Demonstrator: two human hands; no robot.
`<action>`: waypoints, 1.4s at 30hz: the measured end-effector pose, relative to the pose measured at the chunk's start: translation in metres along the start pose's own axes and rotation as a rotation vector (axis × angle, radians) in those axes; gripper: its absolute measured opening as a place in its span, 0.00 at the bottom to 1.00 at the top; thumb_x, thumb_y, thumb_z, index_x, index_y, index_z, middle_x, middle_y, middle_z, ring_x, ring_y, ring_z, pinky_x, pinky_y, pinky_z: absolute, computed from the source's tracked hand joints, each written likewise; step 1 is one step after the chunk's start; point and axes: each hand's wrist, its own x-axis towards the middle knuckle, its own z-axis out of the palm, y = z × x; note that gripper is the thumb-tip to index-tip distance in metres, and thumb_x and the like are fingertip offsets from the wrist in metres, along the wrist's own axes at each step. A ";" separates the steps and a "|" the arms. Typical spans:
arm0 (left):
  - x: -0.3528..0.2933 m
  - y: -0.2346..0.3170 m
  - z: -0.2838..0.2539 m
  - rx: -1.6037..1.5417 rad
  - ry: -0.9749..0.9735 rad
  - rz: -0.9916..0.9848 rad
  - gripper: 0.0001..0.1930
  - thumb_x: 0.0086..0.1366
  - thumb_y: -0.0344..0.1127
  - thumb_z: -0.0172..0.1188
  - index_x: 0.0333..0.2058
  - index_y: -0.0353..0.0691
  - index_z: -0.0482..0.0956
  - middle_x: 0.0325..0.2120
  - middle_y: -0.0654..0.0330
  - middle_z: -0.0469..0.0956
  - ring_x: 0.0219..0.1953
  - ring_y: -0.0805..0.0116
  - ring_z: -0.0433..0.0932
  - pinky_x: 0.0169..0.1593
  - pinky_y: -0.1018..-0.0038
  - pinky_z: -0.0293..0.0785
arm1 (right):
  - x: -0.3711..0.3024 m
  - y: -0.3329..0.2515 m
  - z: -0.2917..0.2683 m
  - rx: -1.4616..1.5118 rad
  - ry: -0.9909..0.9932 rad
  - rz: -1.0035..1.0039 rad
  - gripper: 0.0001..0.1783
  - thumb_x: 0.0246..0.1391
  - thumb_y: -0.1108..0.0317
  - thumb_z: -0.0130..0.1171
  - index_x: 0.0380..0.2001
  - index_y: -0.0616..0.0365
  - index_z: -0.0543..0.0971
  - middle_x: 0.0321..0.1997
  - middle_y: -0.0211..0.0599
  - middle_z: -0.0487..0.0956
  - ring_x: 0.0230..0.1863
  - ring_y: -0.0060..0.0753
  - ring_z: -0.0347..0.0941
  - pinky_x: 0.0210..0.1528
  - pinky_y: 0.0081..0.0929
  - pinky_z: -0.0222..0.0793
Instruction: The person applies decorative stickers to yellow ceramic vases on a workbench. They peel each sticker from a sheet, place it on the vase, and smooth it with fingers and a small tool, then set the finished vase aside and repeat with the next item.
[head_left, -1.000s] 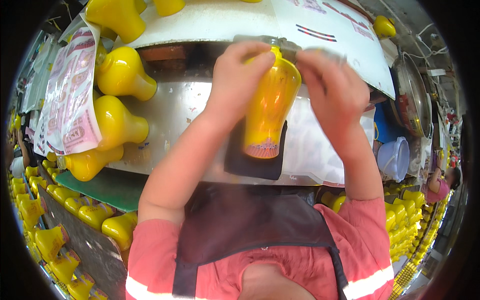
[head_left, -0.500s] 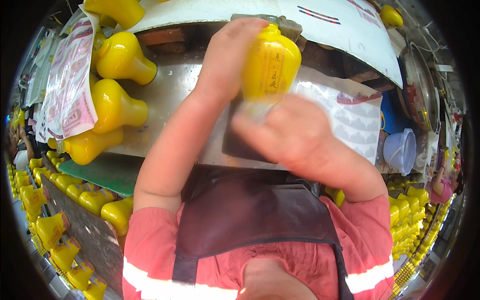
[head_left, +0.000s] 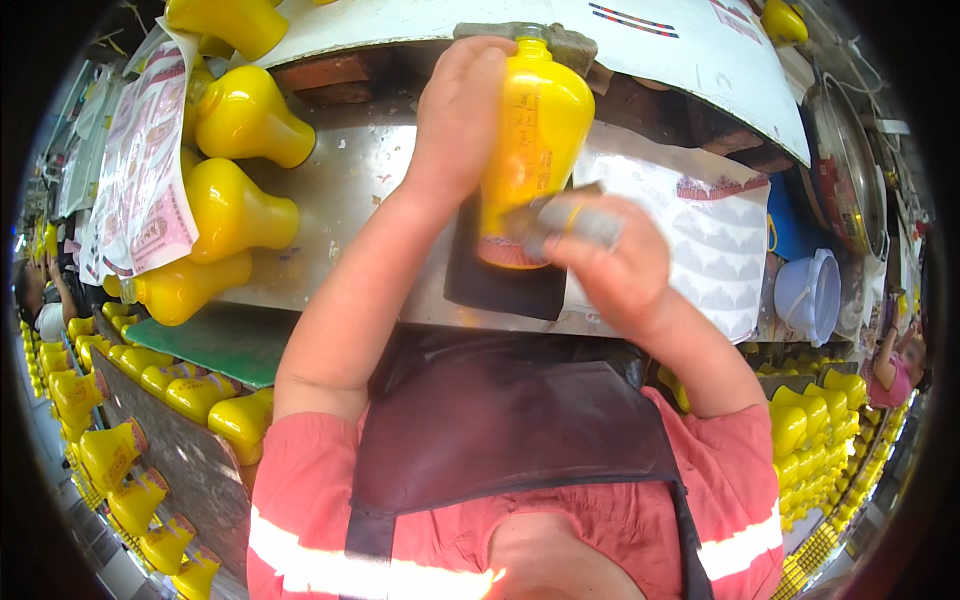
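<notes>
A glossy yellow bottle point(head_left: 558, 115) lies in front of me with its clear neck pointing away, against a grey block point(head_left: 575, 48). My left hand point(head_left: 462, 115) is wrapped round its left side near the shoulder. Printed lettering runs along the body, and a pinkish-red patterned band point(head_left: 508, 253) circles the base end. Beneath that end is a dark pad point(head_left: 500, 290). At the lower right of the bottle, my right hand point(head_left: 625, 262) pinches a small flat brown piece point(head_left: 585, 190) against the surface. Grey wrapping covers some of its fingers; motion blurs the piece's edge.
A sheet of mountain-patterned decals point(head_left: 690, 250) lies right of the pad, near a pale bucket point(head_left: 808, 295). Several yellow bottles point(head_left: 225, 210) and a pink decal sheet point(head_left: 150, 190) are at left. Bottle rows point(head_left: 815, 420) stand lower right; other people work at both edges.
The bottle has turned, its lettering shifting left. My right hand has moved right, uncovering the red band at the base and showing the flat brown piece. My left hand keeps its hold.
</notes>
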 end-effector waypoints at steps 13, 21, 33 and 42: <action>-0.027 0.013 0.010 -0.133 -0.014 -0.076 0.20 0.79 0.44 0.48 0.61 0.38 0.68 0.50 0.57 0.78 0.49 0.72 0.78 0.55 0.74 0.75 | 0.050 0.015 0.000 -0.138 0.197 0.547 0.15 0.55 0.74 0.69 0.46 0.60 0.80 0.40 0.39 0.83 0.38 0.27 0.82 0.42 0.23 0.77; -0.028 0.008 0.007 0.061 0.014 0.008 0.21 0.77 0.44 0.49 0.59 0.35 0.72 0.52 0.53 0.74 0.54 0.64 0.73 0.60 0.70 0.69 | 0.076 0.024 0.006 -0.160 0.314 0.662 0.14 0.55 0.69 0.70 0.44 0.58 0.81 0.34 0.34 0.84 0.31 0.20 0.78 0.38 0.20 0.74; -0.026 0.009 0.009 0.042 0.001 -0.042 0.20 0.76 0.43 0.53 0.59 0.38 0.70 0.51 0.57 0.75 0.50 0.70 0.75 0.55 0.73 0.73 | 0.073 0.019 0.006 -0.302 0.316 0.728 0.14 0.54 0.69 0.71 0.42 0.59 0.80 0.34 0.37 0.84 0.30 0.23 0.79 0.36 0.23 0.75; -0.028 0.009 0.012 0.058 0.050 -0.010 0.22 0.74 0.46 0.53 0.57 0.34 0.74 0.52 0.51 0.72 0.56 0.58 0.72 0.63 0.67 0.66 | 0.082 0.025 0.011 -0.363 0.289 0.691 0.14 0.54 0.66 0.70 0.41 0.57 0.81 0.30 0.40 0.85 0.30 0.34 0.84 0.35 0.26 0.77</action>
